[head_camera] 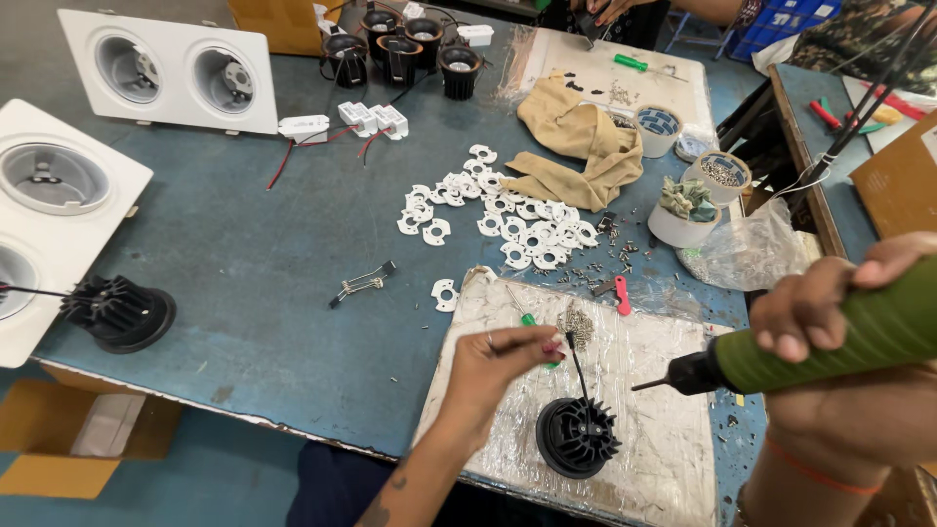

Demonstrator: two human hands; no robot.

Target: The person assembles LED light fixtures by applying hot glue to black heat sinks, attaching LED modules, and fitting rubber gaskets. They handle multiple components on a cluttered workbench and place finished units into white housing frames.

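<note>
The left hand (498, 356) has its fingers pinched on a thin black wire (577, 364) rising from the black heat sink (576, 437) on the near wrapped board (664, 439). The right hand (830, 307) is clamped round a green screwdriver (830, 342), tip just right of the heat sink. This looks like the fastening step; next, the tip needs seating squarely.

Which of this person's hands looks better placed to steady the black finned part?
Probably the left hand: it hovers just above the black finned round heat sink, fingers pinched near its wire. The right hand is occupied gripping the green electric screwdriver.
</note>
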